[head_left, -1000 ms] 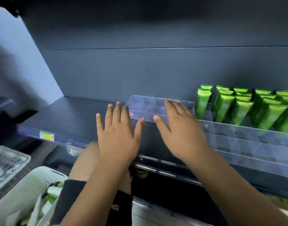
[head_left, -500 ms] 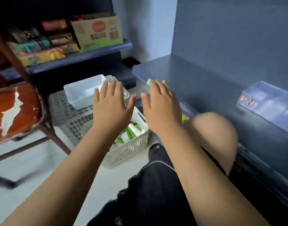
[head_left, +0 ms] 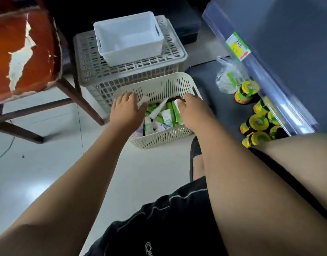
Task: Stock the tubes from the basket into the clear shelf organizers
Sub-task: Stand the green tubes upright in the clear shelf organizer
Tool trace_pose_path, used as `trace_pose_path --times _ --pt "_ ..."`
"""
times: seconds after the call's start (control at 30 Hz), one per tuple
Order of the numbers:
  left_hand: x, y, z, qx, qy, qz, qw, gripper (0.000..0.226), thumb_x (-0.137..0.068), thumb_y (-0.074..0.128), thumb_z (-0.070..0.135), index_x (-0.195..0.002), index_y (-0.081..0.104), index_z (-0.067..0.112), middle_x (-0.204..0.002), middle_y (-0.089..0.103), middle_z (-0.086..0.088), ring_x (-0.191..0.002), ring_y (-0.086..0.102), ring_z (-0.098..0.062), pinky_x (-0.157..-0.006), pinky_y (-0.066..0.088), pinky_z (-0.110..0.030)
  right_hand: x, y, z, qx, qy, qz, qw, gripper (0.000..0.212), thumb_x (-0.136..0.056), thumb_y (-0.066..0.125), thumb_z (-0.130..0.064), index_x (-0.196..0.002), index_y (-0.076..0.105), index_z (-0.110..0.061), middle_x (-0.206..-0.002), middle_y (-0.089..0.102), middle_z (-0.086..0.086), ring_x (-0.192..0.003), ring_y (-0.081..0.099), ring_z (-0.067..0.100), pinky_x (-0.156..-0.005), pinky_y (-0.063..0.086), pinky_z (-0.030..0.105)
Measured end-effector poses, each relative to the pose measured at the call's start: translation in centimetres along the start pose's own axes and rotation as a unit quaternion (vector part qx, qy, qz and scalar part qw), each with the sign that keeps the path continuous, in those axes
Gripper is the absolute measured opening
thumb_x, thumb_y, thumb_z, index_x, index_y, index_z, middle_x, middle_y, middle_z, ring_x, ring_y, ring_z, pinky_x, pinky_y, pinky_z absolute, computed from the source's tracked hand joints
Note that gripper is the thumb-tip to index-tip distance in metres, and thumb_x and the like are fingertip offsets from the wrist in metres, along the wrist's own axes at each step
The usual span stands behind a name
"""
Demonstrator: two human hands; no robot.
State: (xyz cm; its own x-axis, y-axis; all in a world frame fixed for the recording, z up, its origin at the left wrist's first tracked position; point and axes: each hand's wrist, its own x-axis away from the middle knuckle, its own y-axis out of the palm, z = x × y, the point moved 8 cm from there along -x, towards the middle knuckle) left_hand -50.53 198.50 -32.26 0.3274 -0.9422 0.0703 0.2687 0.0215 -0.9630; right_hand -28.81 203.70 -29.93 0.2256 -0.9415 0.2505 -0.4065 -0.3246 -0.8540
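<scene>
The left hand [head_left: 126, 110] is curling around a white tube [head_left: 144, 100] and the right hand [head_left: 191, 110] is pinching a green tube [head_left: 177, 114], both inside the floor basket [head_left: 159, 142]. Behind it, a white bin [head_left: 130, 52] is sitting on a grey crate [head_left: 96, 74].

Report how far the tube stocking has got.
Done: cannot tell, since the shelf organizers are out of view. In hand: both hands are in the basket. The left hand pinches a white tube, and the right hand is on a green tube, grip unclear. Left: many tubes lie in the basket, so plenty remains to stock.
</scene>
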Motion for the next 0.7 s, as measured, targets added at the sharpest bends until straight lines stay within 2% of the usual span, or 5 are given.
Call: trace_pose_path --times 0.27,0.4,0.53,0.6,0.7 --pt "-5.5 9.8 -4.4 0.007 -0.139 -0.092 0.986 0.053 -0.098 0.036 0.051 -0.127 0.058 0.013 -0.128 0.061 -0.013 -0.114 0.057 -0.04 -0.096 0.05 -0.05 -8.6 5.4 4.5 -0.061 0.089 -0.073 0.991 0.026 -0.097 0.04 -0.016 -0.102 0.065 -0.01 -0.109 0.065 0.01 -0.087 0.052 0.029 -0.076 0.046 0.034" --pt "-9.0 14.7 -4.5 0.0 -0.139 -0.137 0.981 0.041 -0.095 0.037 0.045 -0.109 0.06 0.015 -0.104 0.065 -0.011 -0.091 0.062 -0.034 -0.082 0.057 -0.047 -11.7 8.6 6.2 -0.111 0.105 -0.107 0.982 0.034 -0.096 0.045 -0.01 -0.115 0.072 -0.016 -0.115 0.067 0.009 -0.098 0.06 0.03 -0.087 0.052 0.034" --pt "-12.4 19.2 -4.4 -0.025 -0.107 -0.167 0.98 0.036 -0.099 0.043 0.04 -0.116 0.062 0.015 -0.106 0.065 -0.01 -0.091 0.06 -0.028 -0.077 0.053 -0.039 -13.4 15.4 6.9 -0.036 0.143 -0.289 0.946 0.027 -0.1 0.045 -0.01 -0.119 0.063 -0.003 -0.103 0.062 0.013 -0.089 0.06 0.03 -0.083 0.049 0.037" --pt "-13.4 21.3 -4.7 -0.053 -0.1 -0.179 0.977 0.032 -0.101 0.043 0.037 -0.112 0.062 0.015 -0.108 0.066 -0.011 -0.091 0.059 -0.029 -0.077 0.049 -0.037 -14.1 17.6 7.6 0.032 0.15 -0.32 0.935 0.016 -0.101 0.043 -0.01 -0.098 0.056 -0.001 -0.082 0.053 0.01 -0.069 0.05 0.023 -0.072 0.041 0.037" --pt "-14.1 23.0 -5.3 -0.098 -0.095 -0.181 0.974 0.029 -0.101 0.044 0.033 -0.11 0.065 0.016 -0.12 0.062 -0.009 -0.104 0.06 -0.032 -0.091 0.05 -0.044 -15.2 20.0 8.7 0.059 0.148 -0.334 0.929 0.022 -0.1 0.045 -0.009 -0.08 0.049 -0.003 -0.08 0.052 0.009 -0.07 0.051 0.022 -0.07 0.043 0.037"
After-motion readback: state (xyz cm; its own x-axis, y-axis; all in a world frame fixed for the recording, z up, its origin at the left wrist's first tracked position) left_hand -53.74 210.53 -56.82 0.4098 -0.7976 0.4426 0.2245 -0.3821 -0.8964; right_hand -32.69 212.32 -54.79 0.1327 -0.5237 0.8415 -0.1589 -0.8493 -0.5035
